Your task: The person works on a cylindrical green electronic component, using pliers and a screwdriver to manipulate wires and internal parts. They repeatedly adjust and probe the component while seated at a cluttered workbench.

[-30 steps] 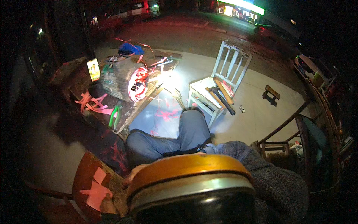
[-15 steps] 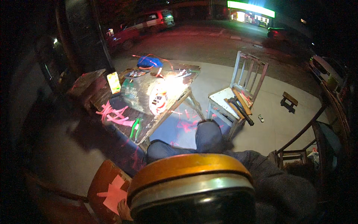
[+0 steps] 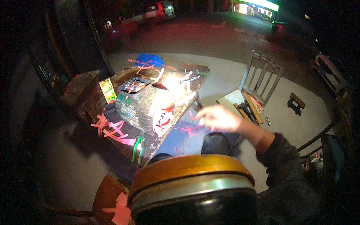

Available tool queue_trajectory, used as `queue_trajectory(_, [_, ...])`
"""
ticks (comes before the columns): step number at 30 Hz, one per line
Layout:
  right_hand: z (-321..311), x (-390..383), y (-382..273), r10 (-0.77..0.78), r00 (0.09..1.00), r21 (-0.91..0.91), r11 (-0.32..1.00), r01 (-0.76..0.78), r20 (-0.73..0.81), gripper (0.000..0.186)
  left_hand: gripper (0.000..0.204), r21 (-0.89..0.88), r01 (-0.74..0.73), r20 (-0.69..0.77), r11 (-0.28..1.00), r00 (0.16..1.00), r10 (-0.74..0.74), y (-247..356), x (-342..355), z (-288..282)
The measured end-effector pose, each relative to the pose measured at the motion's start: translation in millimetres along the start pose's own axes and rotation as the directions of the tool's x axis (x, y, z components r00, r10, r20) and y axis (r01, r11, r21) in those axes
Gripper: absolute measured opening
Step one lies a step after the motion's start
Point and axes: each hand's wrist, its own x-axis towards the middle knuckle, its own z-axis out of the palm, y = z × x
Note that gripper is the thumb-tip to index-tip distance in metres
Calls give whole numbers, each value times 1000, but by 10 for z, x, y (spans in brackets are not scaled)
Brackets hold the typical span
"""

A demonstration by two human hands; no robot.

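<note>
My right hand (image 3: 218, 118) reaches in from the right, over the floor between the worktable and a chair. It is somewhat blurred; its fingers point left, loosely bent and apart, and I see nothing in them. Nearest to it on the table is a worn block-shaped container (image 3: 135, 108), with small bits in a dark tray (image 3: 134, 86) on top and a red-and-white round end facing me. Green-handled pliers (image 3: 138, 150) lie at the table's near corner beside pink strips (image 3: 112, 129). My left hand is out of view. Pink sheet pieces (image 3: 122, 210) lie on a brown seat at lower left.
A bright lamp (image 3: 173, 84) glares on the table (image 3: 152, 144), near a blue bundle (image 3: 149, 60). The chair (image 3: 229, 98) at right holds wooden-handled tools (image 3: 249, 108). A small stool (image 3: 296, 101) stands beyond. A rounded orange rim (image 3: 191, 165) blocks the lower middle.
My right hand has come up into view over the floor by the table. My left hand, earlier at the pink sheet, has dropped out of view. The whole view has shifted slightly.
</note>
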Motion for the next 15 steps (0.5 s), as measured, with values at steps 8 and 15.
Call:
queue_trajectory(8, [-1281,1156,1018,-18,832,-535,773,-340,-555,34,30,25,-17,22,1000,1000,16,315,335,102])
queue_trajectory(15, [-1440,1762,1049,-152,790,-638,687,-348,-594,30,27,66,25,21,997,999,-27,564,553,159])
